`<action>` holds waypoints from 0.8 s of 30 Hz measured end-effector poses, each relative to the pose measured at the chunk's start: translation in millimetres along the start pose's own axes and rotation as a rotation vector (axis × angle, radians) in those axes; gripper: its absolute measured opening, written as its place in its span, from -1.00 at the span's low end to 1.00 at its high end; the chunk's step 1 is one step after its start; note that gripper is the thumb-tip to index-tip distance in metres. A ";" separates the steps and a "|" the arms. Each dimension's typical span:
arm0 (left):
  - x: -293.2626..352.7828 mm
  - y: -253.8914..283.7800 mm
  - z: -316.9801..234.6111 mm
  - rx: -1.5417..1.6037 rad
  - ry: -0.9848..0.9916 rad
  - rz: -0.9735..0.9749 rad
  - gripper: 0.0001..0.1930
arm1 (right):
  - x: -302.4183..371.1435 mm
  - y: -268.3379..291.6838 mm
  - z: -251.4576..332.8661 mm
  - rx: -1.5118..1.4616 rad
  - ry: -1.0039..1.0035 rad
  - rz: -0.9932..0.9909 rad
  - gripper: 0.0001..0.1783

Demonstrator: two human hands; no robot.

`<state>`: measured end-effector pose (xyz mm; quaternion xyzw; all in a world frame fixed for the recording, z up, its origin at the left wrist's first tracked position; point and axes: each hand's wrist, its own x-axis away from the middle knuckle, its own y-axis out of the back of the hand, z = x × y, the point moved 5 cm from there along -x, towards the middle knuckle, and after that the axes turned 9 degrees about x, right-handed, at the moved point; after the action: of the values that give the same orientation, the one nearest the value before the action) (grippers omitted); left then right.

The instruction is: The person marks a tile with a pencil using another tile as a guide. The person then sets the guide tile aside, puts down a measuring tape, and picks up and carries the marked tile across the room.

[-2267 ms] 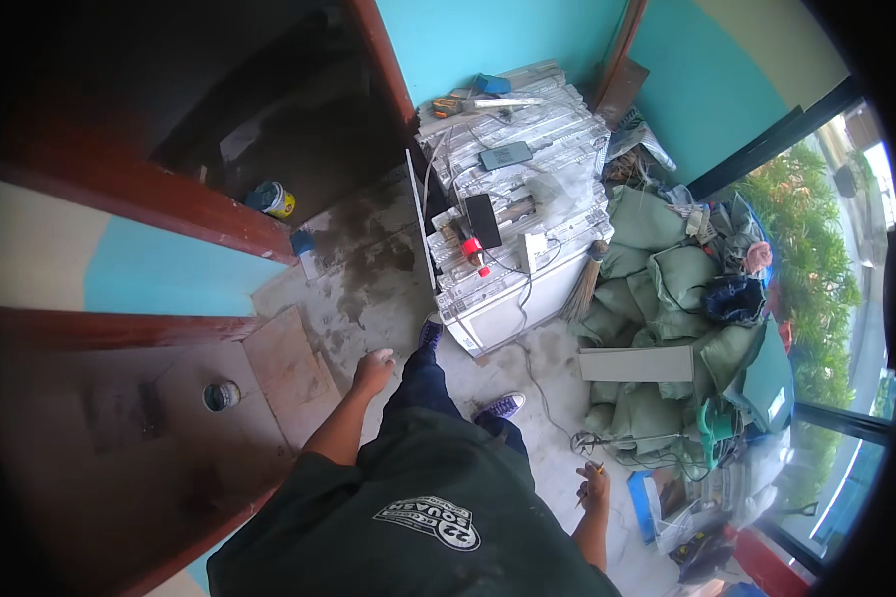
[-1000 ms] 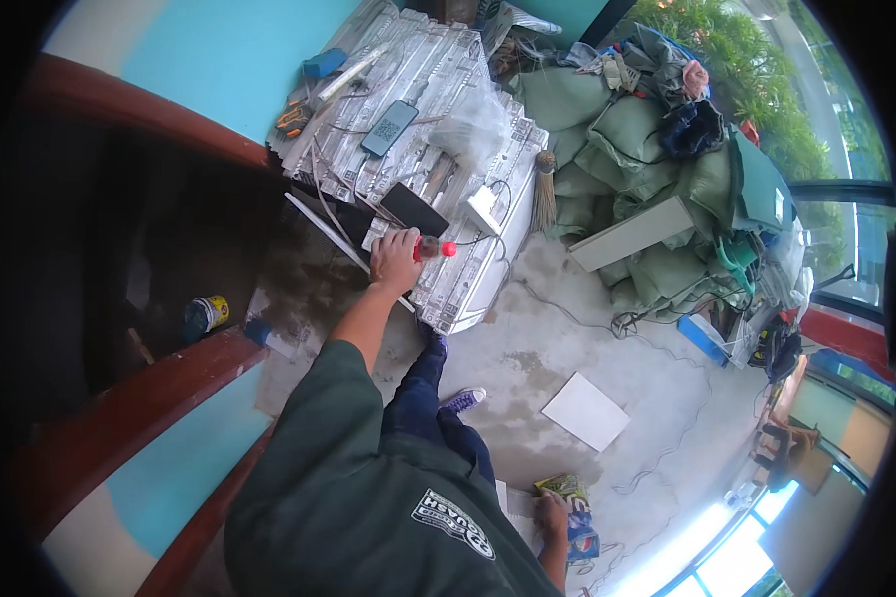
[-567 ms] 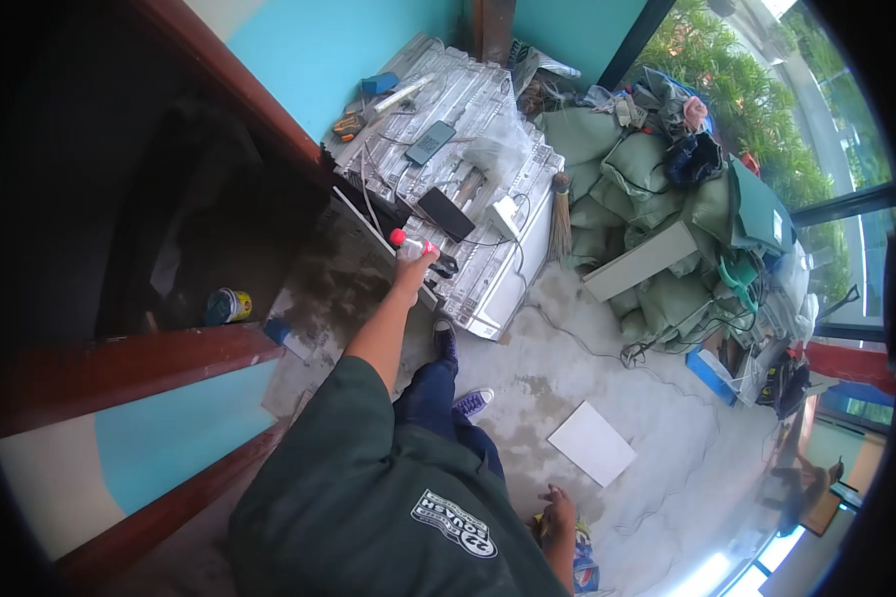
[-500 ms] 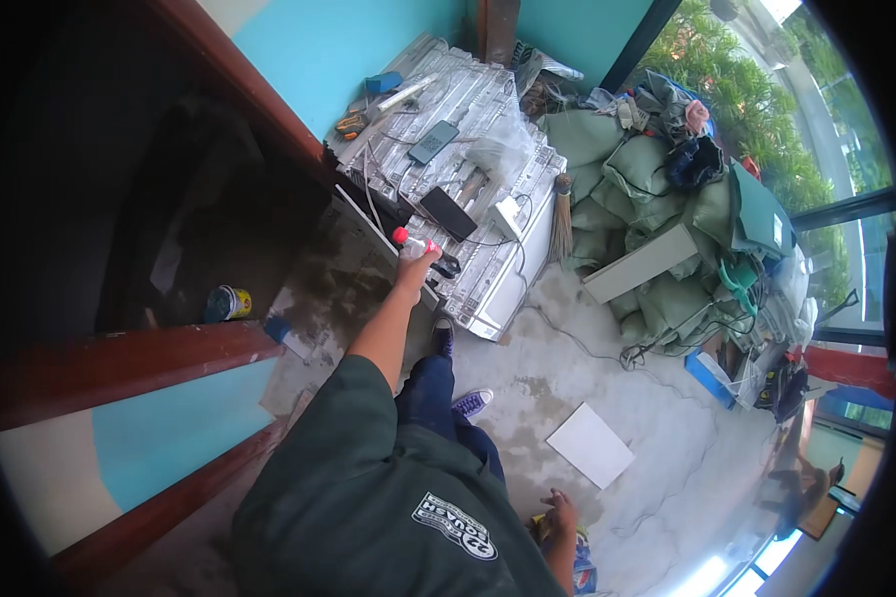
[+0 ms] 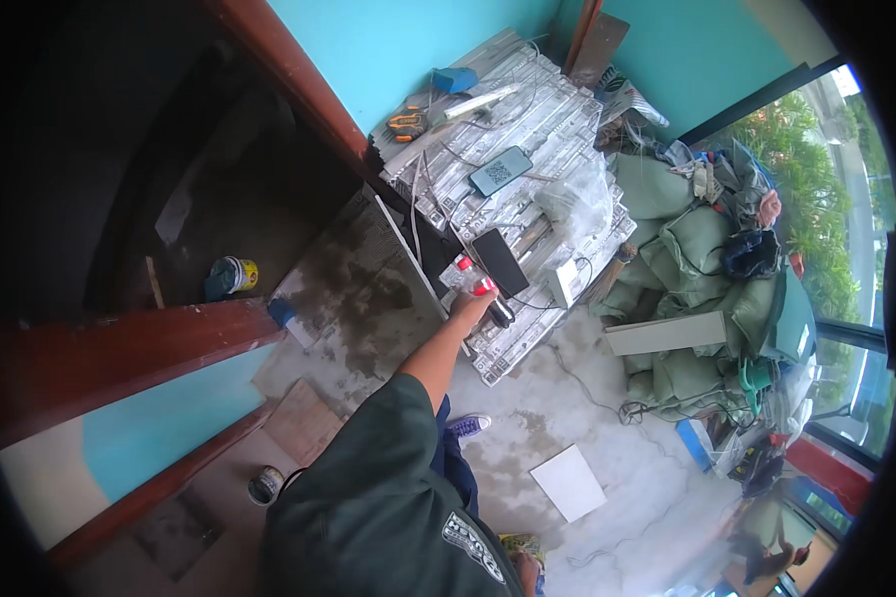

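Observation:
My left hand (image 5: pixel 465 305) is closed around a small clear bottle (image 5: pixel 473 276) with a red cap and red label. It holds the bottle over the near left edge of a stack of wrapped silvery panels (image 5: pixel 528 333). Just beyond the bottle a dark phone (image 5: pixel 500 261) lies on the stack. A black object (image 5: pixel 501 313) rests beside my fingers, its kind unclear. Down at the lower edge, my right hand (image 5: pixel 527 570) shows only in part, beside a yellow thing (image 5: pixel 524 544) like a packet. Its fingers are hidden.
A second phone (image 5: pixel 501 171), orange-handled tools (image 5: pixel 405 124), a white box (image 5: pixel 565 284) and cables lie on the stack. Green sacks (image 5: pixel 707 244) are piled to the right. A white tile (image 5: pixel 568 483) and a cable (image 5: pixel 587 391) are on the floor. A bucket (image 5: pixel 234 276) stands at left.
The view has shifted, so the stack sits further right and lower. My left hand keeps hold of the bottle near the stack's edge. My right hand has sunk mostly behind my body.

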<state>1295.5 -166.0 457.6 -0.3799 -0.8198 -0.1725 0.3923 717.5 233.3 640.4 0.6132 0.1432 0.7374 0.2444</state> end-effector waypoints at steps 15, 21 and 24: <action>-59.9 96.9 -136.3 -0.567 -0.193 -0.014 -0.53 | -29.3 125.7 176.5 -0.997 -0.628 0.003 -0.79; -103.2 129.7 -199.7 -0.660 -0.423 -0.172 -0.67 | -43.9 145.4 189.0 -0.890 -0.703 0.023 -0.75; -97.6 125.7 -274.7 -0.622 -0.722 -0.399 -0.64 | -46.5 142.4 176.2 -0.805 -0.640 -0.036 -0.74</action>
<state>1570.9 -291.1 553.8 -0.3500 -0.8694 -0.3376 -0.0878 868.8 73.2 710.9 0.6627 -0.2234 0.5052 0.5057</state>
